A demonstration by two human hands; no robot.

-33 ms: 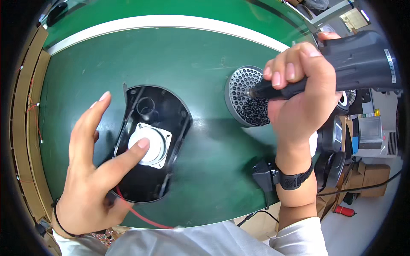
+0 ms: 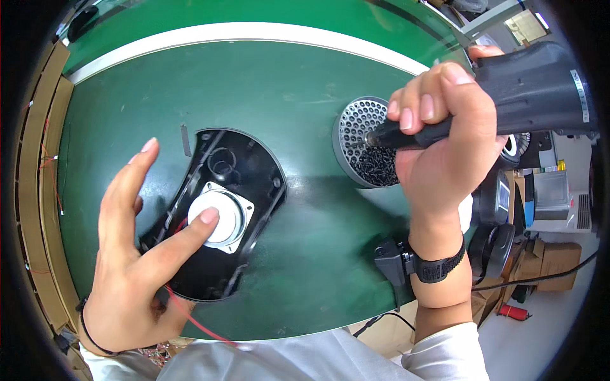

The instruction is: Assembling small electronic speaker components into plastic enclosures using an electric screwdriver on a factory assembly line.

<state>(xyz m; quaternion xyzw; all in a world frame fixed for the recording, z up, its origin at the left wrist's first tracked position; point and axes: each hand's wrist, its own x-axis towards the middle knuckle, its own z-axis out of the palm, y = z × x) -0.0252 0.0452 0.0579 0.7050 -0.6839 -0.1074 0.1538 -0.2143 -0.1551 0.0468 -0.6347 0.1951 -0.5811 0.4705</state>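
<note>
My left hand [image 2: 130,260] is spread, with one fingertip resting on the white round face of a small speaker [image 2: 236,219] with a square metal flange. The speaker lies on a black curved-sided panel [image 2: 210,270], and a red wire [image 2: 200,325] runs beside the hand toward the table's front edge. My right hand [image 2: 454,127] is closed around a black electric screwdriver [image 2: 527,89]. Its tip is over a round screw tray [image 2: 362,117] with a perforated grey plate and loose black screws [image 2: 378,168]. Whether a screw sits on the bit is too small to tell.
A short grey strip [image 2: 185,140] lies on the green table [image 2: 305,260] by the panel. Cardboard trays [image 2: 54,209] line the left edge, and a white strip [image 2: 254,32] borders the far side. Boxes [image 2: 553,263], a black cable and a red roll-like object [image 2: 513,312] are at right.
The black panel with the speaker has turned slightly clockwise, uncovering more of the grey strip. My left hand has shifted a little left. The screwdriver has moved slightly left over the tray.
</note>
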